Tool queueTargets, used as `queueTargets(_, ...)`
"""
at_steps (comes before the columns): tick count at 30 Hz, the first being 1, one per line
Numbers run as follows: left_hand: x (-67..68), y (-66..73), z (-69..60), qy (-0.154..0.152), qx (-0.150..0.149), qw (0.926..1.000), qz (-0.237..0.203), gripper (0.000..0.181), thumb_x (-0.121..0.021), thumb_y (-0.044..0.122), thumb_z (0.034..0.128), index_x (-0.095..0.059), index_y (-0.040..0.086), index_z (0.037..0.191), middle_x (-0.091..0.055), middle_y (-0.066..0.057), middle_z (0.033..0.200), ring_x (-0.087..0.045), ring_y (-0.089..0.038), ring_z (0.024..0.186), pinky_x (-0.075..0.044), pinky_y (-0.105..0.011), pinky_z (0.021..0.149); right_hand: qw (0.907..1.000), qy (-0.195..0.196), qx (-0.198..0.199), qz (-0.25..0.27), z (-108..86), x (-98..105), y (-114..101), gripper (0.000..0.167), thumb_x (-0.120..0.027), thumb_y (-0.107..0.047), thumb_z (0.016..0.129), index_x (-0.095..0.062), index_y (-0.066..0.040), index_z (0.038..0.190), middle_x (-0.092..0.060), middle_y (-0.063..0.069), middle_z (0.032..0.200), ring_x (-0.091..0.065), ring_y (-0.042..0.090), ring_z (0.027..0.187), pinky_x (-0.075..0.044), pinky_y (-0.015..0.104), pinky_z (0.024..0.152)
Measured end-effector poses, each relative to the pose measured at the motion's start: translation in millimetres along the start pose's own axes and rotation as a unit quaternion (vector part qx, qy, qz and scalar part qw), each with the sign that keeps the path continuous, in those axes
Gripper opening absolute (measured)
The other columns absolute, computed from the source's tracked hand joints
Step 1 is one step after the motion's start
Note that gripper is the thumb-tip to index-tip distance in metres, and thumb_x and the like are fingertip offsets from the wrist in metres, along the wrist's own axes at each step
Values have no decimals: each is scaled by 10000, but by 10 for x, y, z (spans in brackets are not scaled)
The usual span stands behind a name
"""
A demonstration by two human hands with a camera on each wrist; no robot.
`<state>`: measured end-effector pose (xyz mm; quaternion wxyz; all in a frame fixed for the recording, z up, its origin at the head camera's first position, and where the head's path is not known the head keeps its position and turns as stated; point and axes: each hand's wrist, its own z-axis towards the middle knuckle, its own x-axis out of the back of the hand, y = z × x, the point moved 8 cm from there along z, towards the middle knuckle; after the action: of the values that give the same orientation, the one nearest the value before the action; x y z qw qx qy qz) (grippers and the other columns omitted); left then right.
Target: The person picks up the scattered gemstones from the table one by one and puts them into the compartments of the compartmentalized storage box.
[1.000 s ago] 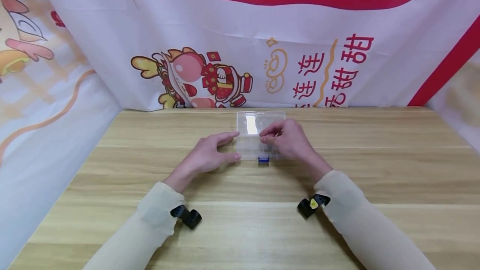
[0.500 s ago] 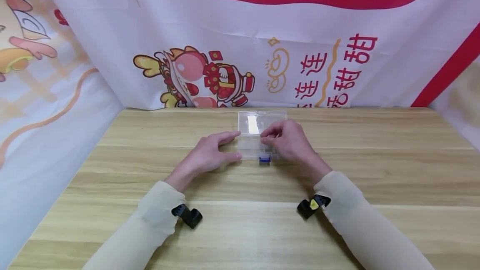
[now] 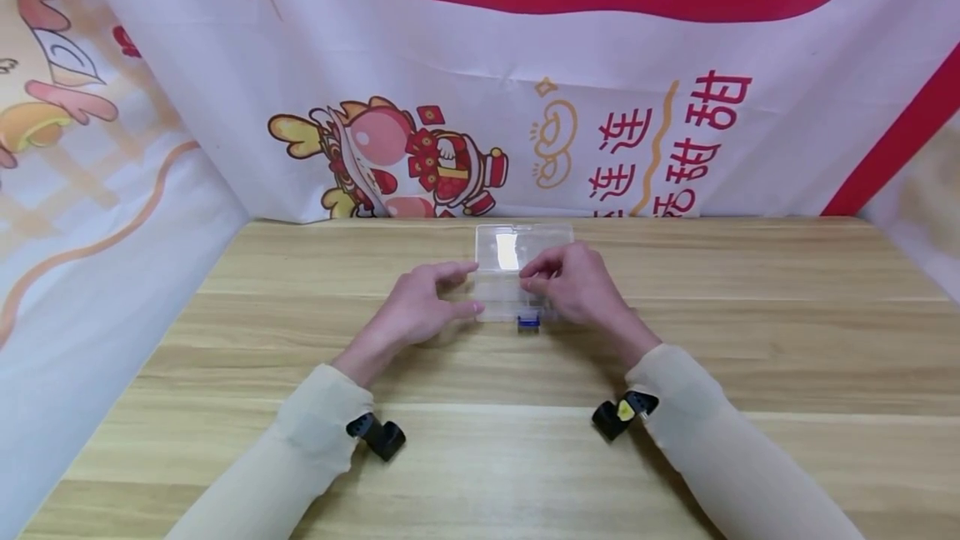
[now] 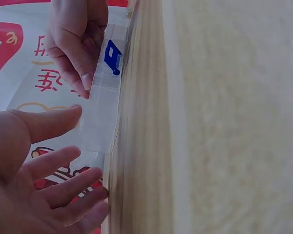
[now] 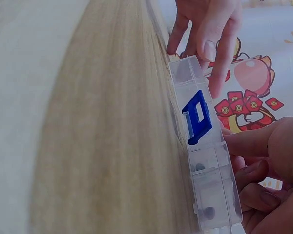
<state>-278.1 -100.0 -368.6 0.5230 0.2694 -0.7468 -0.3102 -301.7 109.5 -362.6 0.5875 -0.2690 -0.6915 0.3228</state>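
Note:
A clear plastic compartment box [image 3: 497,290] lies near the table's far edge, its transparent lid [image 3: 540,238] swung open to the back. At its front hangs a blue latch [image 3: 528,321], seen larger in both wrist views. The left hand [image 3: 420,303] lies at the box's left side with thumb and fingers extended, close to its edge. Over the middle and right compartments is the right hand [image 3: 576,283], fingers bent and thumb close to the index finger. Anything between those fingertips is hidden. In the right wrist view, a small dark item [image 5: 209,212] shows through the box wall.
The wooden table [image 3: 480,457] extends toward the person in front of the box. Behind it hangs a printed cloth [image 3: 420,40] with red lettering and cartoon figures. A small black camera [image 3: 386,438] is strapped to the left sleeve, and another camera [image 3: 613,419] to the right.
The right hand stays over the box with its fingers bent. The left hand barely shifts at the left edge. The whole head view drifts slightly.

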Motion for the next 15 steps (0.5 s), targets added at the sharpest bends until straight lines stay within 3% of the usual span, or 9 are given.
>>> queueTargets(3, -13, -28, 13, 63, 152, 9980, -614, 628, -828, 307, 934, -581, 360, 1509, -582, -9, 1568, -535, -290, 1457, -435, -552, 1197, 10000, -1, 43, -14, 5, 0, -7, 82, -777, -154, 970, -822, -172, 1036, -722, 53, 973, -595, 213, 919, -505, 313, 758)
queueTargets(6, -51, -71, 32, -5, 336, 9902, -1358, 656, -842, 230, 921, -580, 323, 1515, -623, -40, 1468, -666, -265, 1221, -579, -421, 1005, 10000, -4, 77, -27, 6, -1, -14, 82, -777, -160, 972, -821, -171, 1040, -722, 52, 970, -594, 212, 913, -505, 314, 753)
queueTargets(8, -81, -88, 48, -90, 386, 9845, -1708, 688, -842, 184, 916, -561, 296, 1533, -639, -70, 1405, -688, -245, 1087, -606, -344, 884, 10000, 2, 79, -29, 5, -3, -15, 81, -780, -162, 969, -820, -172, 1039, -722, 51, 969, -597, 213, 912, -508, 318, 751)
queueTargets(10, -104, -105, 62, -150, 439, 9809, -1888, 701, -843, 162, 912, -556, 286, 1539, -650, -88, 1367, -686, -223, 1002, -599, -294, 825, 10000, 4, 70, -27, 2, -5, -15, 81, -780, -162, 970, -819, -174, 1039, -722, 50, 972, -597, 214, 914, -510, 319, 752)
queueTargets(15, -134, -113, 84, -252, 380, 9799, -1943, 687, -839, 145, 914, -568, 268, 1532, -666, -106, 1347, -680, -213, 1010, -587, -278, 818, 10000, 2, 64, -24, -2, -2, -10, 87, -776, -159, 971, -817, -168, 1047, -721, 53, 982, -600, 215, 921, -512, 316, 753)
